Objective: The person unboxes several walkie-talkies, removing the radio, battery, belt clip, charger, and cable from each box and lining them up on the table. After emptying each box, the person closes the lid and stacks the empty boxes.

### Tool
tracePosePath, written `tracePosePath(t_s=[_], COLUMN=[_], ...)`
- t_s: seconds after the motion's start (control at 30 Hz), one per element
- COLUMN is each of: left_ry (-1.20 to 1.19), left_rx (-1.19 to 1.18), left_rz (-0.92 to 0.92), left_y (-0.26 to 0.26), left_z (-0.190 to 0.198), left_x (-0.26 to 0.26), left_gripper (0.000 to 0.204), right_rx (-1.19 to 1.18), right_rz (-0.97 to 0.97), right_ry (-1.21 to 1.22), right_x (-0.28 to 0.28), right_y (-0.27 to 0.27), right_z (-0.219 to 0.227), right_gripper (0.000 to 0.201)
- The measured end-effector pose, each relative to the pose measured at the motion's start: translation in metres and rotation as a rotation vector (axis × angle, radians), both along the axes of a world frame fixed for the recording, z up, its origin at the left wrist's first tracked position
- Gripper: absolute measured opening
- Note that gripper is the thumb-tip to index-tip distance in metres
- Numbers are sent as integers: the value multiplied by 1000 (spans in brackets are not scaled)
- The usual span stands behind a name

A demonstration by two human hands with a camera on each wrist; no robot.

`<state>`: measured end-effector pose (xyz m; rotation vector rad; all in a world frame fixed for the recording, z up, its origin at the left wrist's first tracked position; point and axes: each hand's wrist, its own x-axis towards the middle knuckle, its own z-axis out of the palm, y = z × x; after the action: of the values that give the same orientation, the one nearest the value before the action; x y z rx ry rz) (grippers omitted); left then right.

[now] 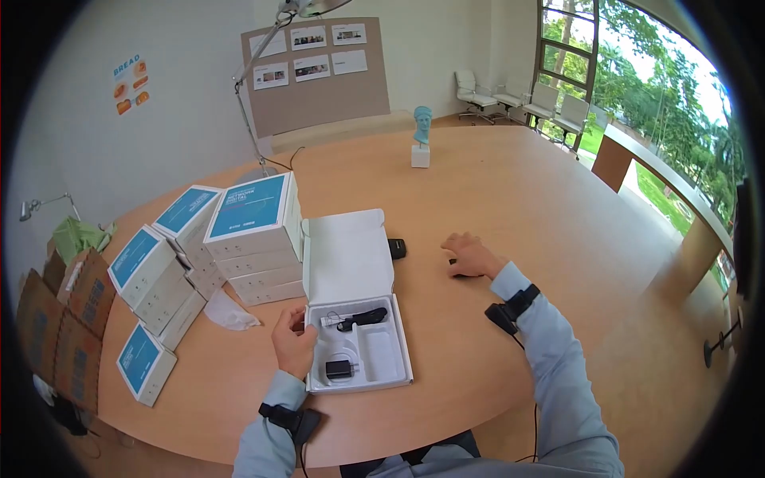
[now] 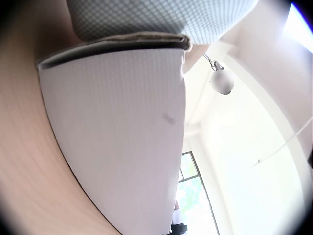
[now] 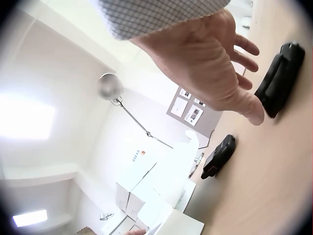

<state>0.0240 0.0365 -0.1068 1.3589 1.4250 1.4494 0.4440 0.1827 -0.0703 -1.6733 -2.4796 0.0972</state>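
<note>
A white box point(image 1: 402, 342) lies with its lid point(image 1: 347, 255) raised. Its white tray holds a bundled black cable point(image 1: 366, 319) and a black power adapter point(image 1: 339, 369). My left hand point(image 1: 295, 342) grips the box's left wall, thumb at the rim; in the left wrist view the box side point(image 2: 112, 132) fills the middle and hides the fingers. My right hand point(image 1: 472, 256) reaches over a black handheld device point(image 3: 281, 81), fingers spread and loosely bent, thumb tip close beside it. A second black device point(image 1: 397, 248) lies just right of the lid.
Stacked white boxes with blue labels point(image 1: 251, 207) stand on the left, a crumpled white bag point(image 1: 229, 311) beside them. A desk lamp point(image 1: 247, 111) rises behind. Farther back is a blue bust point(image 1: 422, 126) on a white base. Cardboard cartons point(image 1: 76, 342) sit beyond the table's left edge.
</note>
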Motion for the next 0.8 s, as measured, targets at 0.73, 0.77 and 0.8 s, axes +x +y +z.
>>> tracePosePath(t_s=[0.73,0.77,0.8], left_ry=[84,57,30], left_rx=[-57,-20,-23], left_rz=[-103,-97,-69], left_y=[-9,-9,-9], left_z=[2,-1,-5], left_x=[21,20,19], left_gripper=[61,62,62], right_rx=[160,296,425], right_rz=[-34,-15,16], right_ry=[246,436,625], right_x=[-31,-32,-36], right_y=[57,52,48], right_z=[-34,-28,-20], right_gripper=[53,47,42])
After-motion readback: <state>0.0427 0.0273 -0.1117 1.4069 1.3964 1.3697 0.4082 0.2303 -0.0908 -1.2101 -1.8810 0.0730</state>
